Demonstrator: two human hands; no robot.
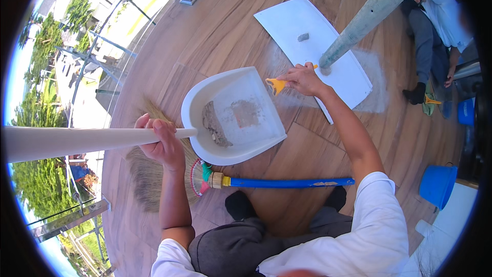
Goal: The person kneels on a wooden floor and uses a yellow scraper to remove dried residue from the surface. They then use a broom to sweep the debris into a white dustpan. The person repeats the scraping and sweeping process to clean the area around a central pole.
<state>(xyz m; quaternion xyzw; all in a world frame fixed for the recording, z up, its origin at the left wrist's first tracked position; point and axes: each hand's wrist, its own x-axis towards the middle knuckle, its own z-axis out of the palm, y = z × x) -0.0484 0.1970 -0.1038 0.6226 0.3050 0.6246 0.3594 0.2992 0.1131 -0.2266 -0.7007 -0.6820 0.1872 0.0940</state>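
Note:
My left hand [163,140] is wrapped around the white handle [96,138] of a long-handled plastic dustpan [265,88]. Grey dust and crumbly debris [215,125] lie inside the pan, mostly toward its back wall. Just past the pan's front lip, my right hand [303,79] grips a yellow plastic scraper [277,84]. Beneath and beyond that hand is a white board [296,19] on the wood-look floor, with a small grey piece [303,37] on it. A soft-bristle broom [146,177] with a blue handle [284,183] lies between me and the dustpan.
A grey metal pole [369,17] rises by the white board, with pale dust [371,80] around. Another person [434,34] sits at the upper right, near a second yellow tool [432,100]. A blue bucket [437,186] stands right. Scaffolding [92,42] borders the floor's left edge.

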